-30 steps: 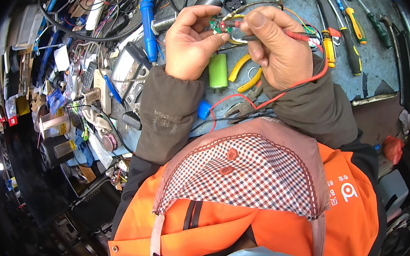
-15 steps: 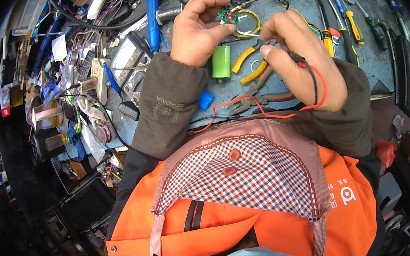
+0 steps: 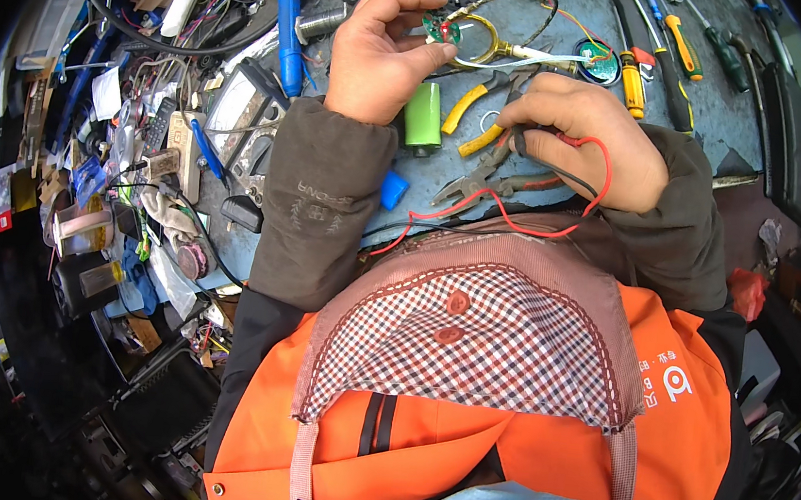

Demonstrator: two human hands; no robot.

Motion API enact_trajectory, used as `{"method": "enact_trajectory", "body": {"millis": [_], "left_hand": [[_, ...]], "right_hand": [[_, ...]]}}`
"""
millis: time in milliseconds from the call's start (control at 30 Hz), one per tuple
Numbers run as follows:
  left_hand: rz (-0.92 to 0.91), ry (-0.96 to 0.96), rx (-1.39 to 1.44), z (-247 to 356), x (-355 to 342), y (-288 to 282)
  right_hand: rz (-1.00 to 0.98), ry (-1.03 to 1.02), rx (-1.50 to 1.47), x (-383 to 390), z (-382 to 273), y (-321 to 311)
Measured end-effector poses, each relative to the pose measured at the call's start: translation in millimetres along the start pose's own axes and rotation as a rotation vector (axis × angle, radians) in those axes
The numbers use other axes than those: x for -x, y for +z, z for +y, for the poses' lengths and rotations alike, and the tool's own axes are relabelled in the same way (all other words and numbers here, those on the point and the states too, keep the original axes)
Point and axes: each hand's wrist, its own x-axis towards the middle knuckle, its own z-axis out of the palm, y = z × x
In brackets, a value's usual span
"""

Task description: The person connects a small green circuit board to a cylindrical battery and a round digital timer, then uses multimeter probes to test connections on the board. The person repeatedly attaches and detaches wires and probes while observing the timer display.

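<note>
Blue-handled tool (image 3: 287, 31), left of the left hand: a cord beside it could snag on the sleeve if that forearm swings outward. Left hand (image 3: 386, 58): thumb and forefinger pinch a small green circuit board (image 3: 440, 28) at their tips; because the hold is on the edge, a tug on the attached wiring might twist it loose or strain a joint. Green cylinder (image 3: 423, 116), probably a battery cell, just below the left hand: a knock from the wrist could roll it. Yellow-handled pliers (image 3: 460, 110), between the hands, and red-handled pliers (image 3: 474, 182), below the right hand: the slack red lead (image 3: 608, 174) crosses the latter and could catch. Right hand (image 3: 588, 138): fingers curled round the red lead and black lead (image 3: 579, 179); contact with the yellow handle cannot be told. Round wired board (image 3: 597, 66), above the right hand: a careless sweep could pull its thin wires.
</note>
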Motion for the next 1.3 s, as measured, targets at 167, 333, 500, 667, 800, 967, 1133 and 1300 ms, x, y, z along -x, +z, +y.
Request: {"method": "enact_trajectory", "body": {"millis": [167, 333, 500, 667, 800, 967, 1133, 1300], "left_hand": [[0.009, -0.002, 0.019, 1, 0, 1], [-0.003, -0.002, 0.031, 2, 2, -1], [-0.009, -0.014, 0.023, 6, 2, 5], [-0.007, -0.023, 0.085, 11, 4, 10], [0.002, -0.016, 0.076, 11, 4, 9], [0.008, -0.031, 0.091, 12, 4, 10], [-0.001, -0.035, 0.108, 11, 4, 8], [-0.009, -0.026, 0.077, 14, 5, 8]], "right_hand": [[0.421, 0.049, -0.390, -4, -10, 6], [0.783, 0.161, -1.082, -36, -17, 35], [0.875, 0.180, -1.354, -49, 4, 51], [0.853, 0.183, -1.358, -48, 0, 53], [0.855, 0.157, -1.381, -50, 11, 59], [0.852, 0.161, -1.396, -52, 12, 59], [0.845, 0.177, -1.362, -55, 11, 59], [0.848, 0.179, -1.353, -58, 8, 61]]}}
